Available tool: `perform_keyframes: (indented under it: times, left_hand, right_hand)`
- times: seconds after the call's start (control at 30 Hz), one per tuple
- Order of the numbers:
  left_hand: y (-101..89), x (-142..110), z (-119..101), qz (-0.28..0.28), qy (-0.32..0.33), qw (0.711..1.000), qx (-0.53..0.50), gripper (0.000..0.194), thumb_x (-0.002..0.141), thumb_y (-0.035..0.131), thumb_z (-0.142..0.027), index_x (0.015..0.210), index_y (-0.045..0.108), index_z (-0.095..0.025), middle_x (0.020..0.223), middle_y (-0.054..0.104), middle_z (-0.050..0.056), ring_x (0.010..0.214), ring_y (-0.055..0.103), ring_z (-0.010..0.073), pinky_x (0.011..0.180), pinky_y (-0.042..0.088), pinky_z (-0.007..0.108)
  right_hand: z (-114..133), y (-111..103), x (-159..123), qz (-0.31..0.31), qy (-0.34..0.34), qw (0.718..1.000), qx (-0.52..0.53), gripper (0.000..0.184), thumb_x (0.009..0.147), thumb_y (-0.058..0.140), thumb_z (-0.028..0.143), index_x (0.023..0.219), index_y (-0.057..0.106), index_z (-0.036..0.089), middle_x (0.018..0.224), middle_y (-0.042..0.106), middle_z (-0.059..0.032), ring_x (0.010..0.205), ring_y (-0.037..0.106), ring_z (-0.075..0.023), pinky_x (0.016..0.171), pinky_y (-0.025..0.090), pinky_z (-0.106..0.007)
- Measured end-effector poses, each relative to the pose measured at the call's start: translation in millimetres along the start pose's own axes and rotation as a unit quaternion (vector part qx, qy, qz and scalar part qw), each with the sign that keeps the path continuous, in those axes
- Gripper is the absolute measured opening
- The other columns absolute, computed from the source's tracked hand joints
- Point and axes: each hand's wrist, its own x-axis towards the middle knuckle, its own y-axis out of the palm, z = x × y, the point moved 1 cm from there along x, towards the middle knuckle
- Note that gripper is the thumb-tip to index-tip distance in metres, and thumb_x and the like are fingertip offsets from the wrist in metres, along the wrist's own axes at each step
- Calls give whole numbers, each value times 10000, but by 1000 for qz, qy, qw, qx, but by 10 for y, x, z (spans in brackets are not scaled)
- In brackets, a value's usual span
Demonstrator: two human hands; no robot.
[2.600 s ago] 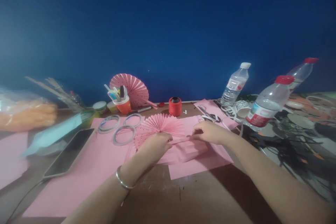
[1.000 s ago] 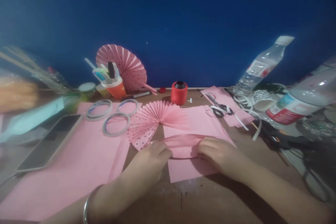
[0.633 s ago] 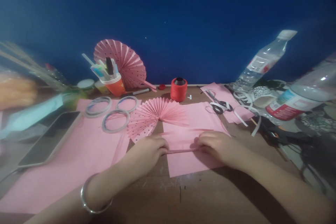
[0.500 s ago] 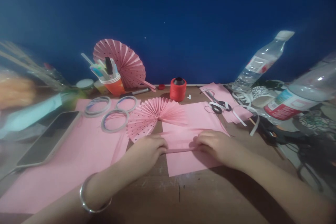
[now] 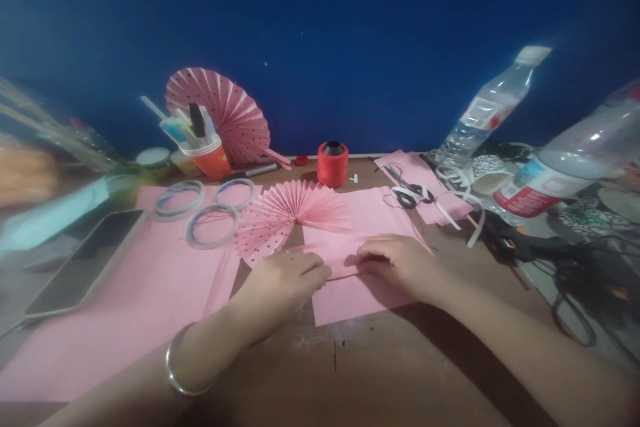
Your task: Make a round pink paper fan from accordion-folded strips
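My left hand (image 5: pixel 290 275), with a ring and a silver bangle, closes on the left end of a narrow folded pink paper (image 5: pixel 344 267). At its other end my right hand (image 5: pixel 395 263) pinches the same paper between thumb and fingers. The folded piece lies over a flat pink sheet (image 5: pixel 360 303) on the wooden table. Just behind my hands, a pleated pink paper fan (image 5: pixel 295 210) with dark dots is spread open, partly on that sheet. My fingers hide both ends of the folded paper.
Tape rolls (image 5: pixel 213 227) and a phone (image 5: pixel 85 267) lie on pink paper at left. A pen cup (image 5: pixel 213 159) stands before another pink fan (image 5: pixel 225 107). Behind are a red thread spool (image 5: pixel 333 167) and scissors (image 5: pixel 407 190). Plastic bottles (image 5: pixel 490 107) and cables crowd the right.
My hands have come closer together along the folded paper, the left one moving right and turning knuckles up. The whole view has shifted slightly.
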Motion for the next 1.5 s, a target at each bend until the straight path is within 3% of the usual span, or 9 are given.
perform_keyframes:
  times: [0.2,0.4,0.57,0.77,0.93,1.07,1.2,1.3,1.5]
  left_hand:
    - [6,8,-16,-42,47,994,90,269,818,403,-115,1034,542,-195,787,587,21,735,544,148,623,437,266]
    - [66,19,14,-46,28,998,44,225,835,436,-199,1025,555,-204,842,585,26,832,535,170,689,446,286]
    - [84,19,53,-22,1,1000,17,229,833,416,-137,975,582,-207,789,561,18,757,508,147,638,418,263]
    - [28,30,60,-30,23,999,30,203,832,411,-136,893,600,-177,722,537,26,758,496,162,637,415,285]
    - [-14,5,53,4,43,998,42,197,819,416,-109,877,594,-171,745,540,29,762,499,167,642,432,300]
    - [-53,-33,-27,16,53,995,83,214,820,395,-87,901,583,-149,808,567,60,854,510,197,730,440,353]
    - [-35,-59,-197,25,36,991,128,332,822,370,-75,1134,474,-113,1038,557,105,969,494,233,763,439,383]
    - [-8,-65,-316,36,34,992,113,378,846,385,-167,1220,391,-109,1162,505,114,1011,478,241,753,449,364]
    - [4,-104,-362,53,27,991,124,243,824,396,-109,1031,521,-131,978,558,97,885,521,231,661,462,347]
  right_hand:
    - [-2,14,-9,-18,-68,996,-53,186,843,473,307,823,643,234,830,649,4,770,570,-129,669,410,-249]
    - [-59,20,-35,0,-87,995,-54,190,797,536,365,873,653,236,868,651,-2,803,572,-140,683,426,-253]
    - [-90,35,-45,-10,-102,993,-51,166,816,523,309,845,667,230,869,649,-1,825,560,-136,727,427,-265]
    - [-118,9,-45,-8,-138,989,-44,136,801,550,281,813,674,226,830,637,-13,824,525,-145,737,427,-288]
    - [-156,-35,-66,13,-139,990,-23,113,791,566,254,815,672,224,831,628,-14,835,524,-142,750,429,-282]
    - [-181,-41,-75,23,-149,989,-12,108,790,569,235,824,669,213,845,626,-13,858,520,-139,772,427,-282]
    - [-166,-53,-89,27,-162,986,-9,140,815,529,207,819,669,208,844,620,-19,874,520,-142,790,423,-294]
    - [-139,-61,-100,30,-164,986,-11,169,828,504,192,820,672,212,829,611,-26,872,521,-148,779,426,-305]
    - [-46,18,-113,33,-196,980,-29,149,824,516,229,820,664,205,823,615,-27,841,537,-136,778,424,-299]
